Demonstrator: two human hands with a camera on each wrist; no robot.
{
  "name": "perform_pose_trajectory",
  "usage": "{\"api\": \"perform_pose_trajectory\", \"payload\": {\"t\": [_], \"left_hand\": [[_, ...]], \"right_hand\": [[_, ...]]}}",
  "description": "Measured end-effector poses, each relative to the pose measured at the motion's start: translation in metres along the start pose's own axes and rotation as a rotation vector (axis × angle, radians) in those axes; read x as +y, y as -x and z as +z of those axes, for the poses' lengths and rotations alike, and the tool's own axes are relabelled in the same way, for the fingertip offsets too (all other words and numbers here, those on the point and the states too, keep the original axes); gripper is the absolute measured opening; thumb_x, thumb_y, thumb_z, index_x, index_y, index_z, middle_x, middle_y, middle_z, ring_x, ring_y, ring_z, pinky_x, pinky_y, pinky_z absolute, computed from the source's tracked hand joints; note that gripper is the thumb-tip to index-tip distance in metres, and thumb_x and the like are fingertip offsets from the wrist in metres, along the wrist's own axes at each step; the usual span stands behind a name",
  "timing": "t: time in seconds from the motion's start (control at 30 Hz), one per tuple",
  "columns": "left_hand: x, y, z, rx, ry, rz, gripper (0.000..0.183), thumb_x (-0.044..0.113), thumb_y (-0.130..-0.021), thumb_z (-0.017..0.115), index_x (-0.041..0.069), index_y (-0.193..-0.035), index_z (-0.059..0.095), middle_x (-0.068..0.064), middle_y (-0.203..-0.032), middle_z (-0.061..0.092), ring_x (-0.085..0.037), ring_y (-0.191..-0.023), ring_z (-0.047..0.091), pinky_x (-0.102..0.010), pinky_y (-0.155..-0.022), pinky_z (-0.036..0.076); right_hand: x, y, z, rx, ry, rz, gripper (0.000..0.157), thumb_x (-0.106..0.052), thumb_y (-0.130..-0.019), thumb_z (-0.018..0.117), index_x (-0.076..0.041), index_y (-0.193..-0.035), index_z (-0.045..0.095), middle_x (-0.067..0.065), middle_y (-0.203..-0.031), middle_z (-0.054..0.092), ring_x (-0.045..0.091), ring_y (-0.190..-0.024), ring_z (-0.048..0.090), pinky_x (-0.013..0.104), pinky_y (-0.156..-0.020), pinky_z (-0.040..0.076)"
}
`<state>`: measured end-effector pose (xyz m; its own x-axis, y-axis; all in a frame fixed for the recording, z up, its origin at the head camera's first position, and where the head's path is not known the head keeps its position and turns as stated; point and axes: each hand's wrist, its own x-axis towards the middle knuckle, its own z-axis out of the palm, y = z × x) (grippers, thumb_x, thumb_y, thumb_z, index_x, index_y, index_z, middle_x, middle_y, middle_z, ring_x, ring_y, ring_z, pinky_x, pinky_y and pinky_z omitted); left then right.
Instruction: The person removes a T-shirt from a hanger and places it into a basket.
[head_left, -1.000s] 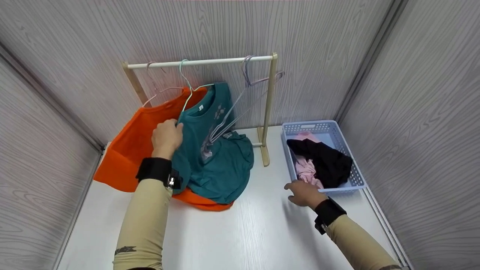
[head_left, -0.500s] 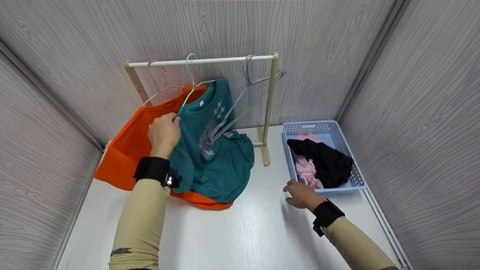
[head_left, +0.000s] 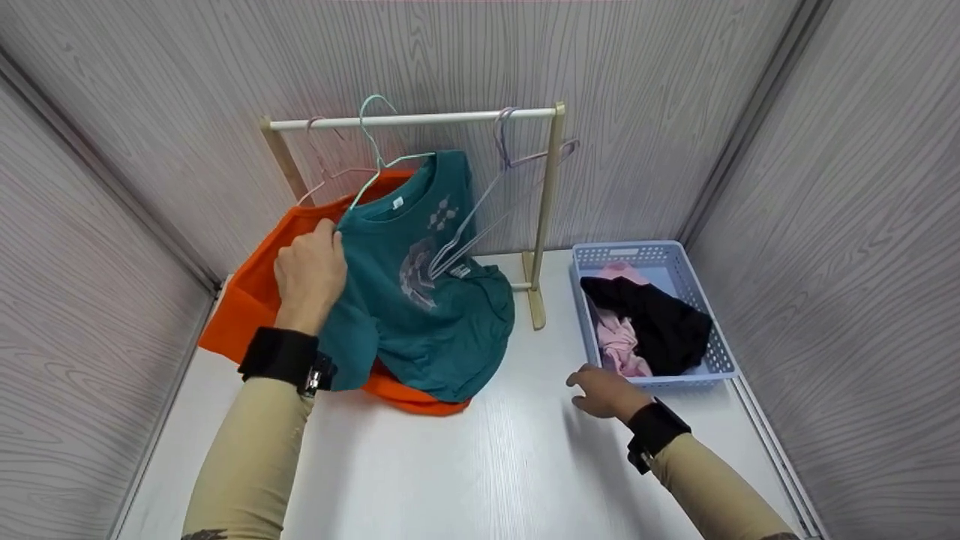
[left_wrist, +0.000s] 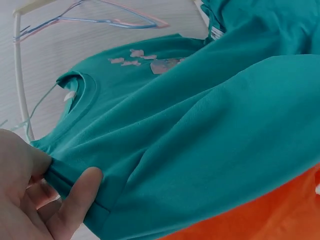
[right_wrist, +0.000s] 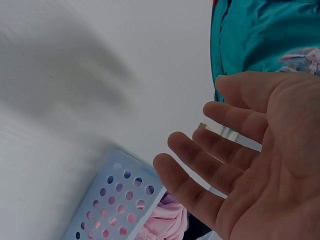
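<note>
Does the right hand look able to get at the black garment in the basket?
Likely yes: the right hand holds nothing beside the open basket, and the black garment lies uncovered over pink cloth, so only the basket's rim seems in the way.

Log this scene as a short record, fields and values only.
left hand: pinches the teal shirt near its shoulder
right hand: holds nothing, fingers relaxed, by the basket's near corner; contact unclear
mint hanger: in the teal shirt's neck; hook rises above the rod, contact unclear
orange garment: behind the teal shirt, on a pink hanger
other hangers: pink and purple, near the rod end closest to the basket
basket: light blue, holds black cloth and pink cloth
</note>
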<state>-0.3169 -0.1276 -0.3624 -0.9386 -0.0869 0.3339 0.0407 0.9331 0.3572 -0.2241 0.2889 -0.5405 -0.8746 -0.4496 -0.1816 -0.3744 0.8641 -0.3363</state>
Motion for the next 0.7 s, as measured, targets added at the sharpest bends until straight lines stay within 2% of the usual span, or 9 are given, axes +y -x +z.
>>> {"api": "perform_pose_trajectory", "payload": {"t": [0.1, 0.27, 0.37, 0.5, 0.7], "left_hand": [[-0.016, 0.009, -0.003, -0.002, -0.036, 0.036, 0.029, 0.026, -0.106, 0.040, 0.001, -0.109, 0.055, -0.021, -0.077, 0.056, -0.041, -0.067, 0.056, -0.048, -0.063, 0.048], [-0.046, 0.024, -0.006, -0.002, -0.028, 0.059, 0.025, 0.025, -0.105, 0.043, 0.005, -0.114, 0.056, -0.025, -0.084, 0.062, -0.044, -0.069, 0.057, -0.052, -0.061, 0.047], [-0.062, 0.033, -0.008, -0.008, -0.022, 0.062, 0.024, 0.024, -0.104, 0.044, 0.007, -0.116, 0.056, -0.022, -0.080, 0.059, -0.040, -0.063, 0.054, -0.047, -0.057, 0.045], [-0.081, 0.041, -0.014, -0.037, -0.026, 0.080, 0.022, 0.022, -0.104, 0.045, 0.008, -0.117, 0.056, -0.021, -0.084, 0.060, -0.037, -0.061, 0.052, -0.045, -0.057, 0.044], [-0.106, 0.053, -0.018, -0.128, -0.032, 0.169, 0.017, 0.017, -0.103, 0.048, 0.009, -0.115, 0.056, -0.014, -0.079, 0.056, -0.028, -0.056, 0.046, -0.037, -0.056, 0.041]], "right_hand": [[0.000, 0.001, 0.001, -0.007, -0.005, -0.003, 0.028, -0.007, -0.088, 0.065, 0.006, -0.113, 0.065, 0.023, -0.112, 0.064, 0.039, -0.108, 0.061, 0.050, -0.096, 0.048], [0.003, 0.003, 0.003, 0.004, -0.019, -0.049, 0.027, -0.006, -0.087, 0.064, 0.006, -0.112, 0.065, 0.024, -0.109, 0.064, 0.040, -0.105, 0.061, 0.051, -0.094, 0.048], [0.005, 0.004, 0.003, 0.015, -0.007, -0.084, 0.026, -0.005, -0.087, 0.063, 0.005, -0.110, 0.065, 0.023, -0.105, 0.065, 0.040, -0.100, 0.062, 0.049, -0.091, 0.049], [0.004, 0.003, 0.002, 0.005, -0.016, -0.085, 0.026, -0.006, -0.087, 0.063, 0.005, -0.110, 0.065, 0.022, -0.104, 0.066, 0.039, -0.101, 0.062, 0.049, -0.091, 0.049], [0.003, 0.002, 0.000, -0.023, -0.025, -0.059, 0.027, -0.005, -0.088, 0.062, 0.005, -0.113, 0.064, 0.024, -0.110, 0.065, 0.040, -0.106, 0.061, 0.050, -0.095, 0.047]]}}
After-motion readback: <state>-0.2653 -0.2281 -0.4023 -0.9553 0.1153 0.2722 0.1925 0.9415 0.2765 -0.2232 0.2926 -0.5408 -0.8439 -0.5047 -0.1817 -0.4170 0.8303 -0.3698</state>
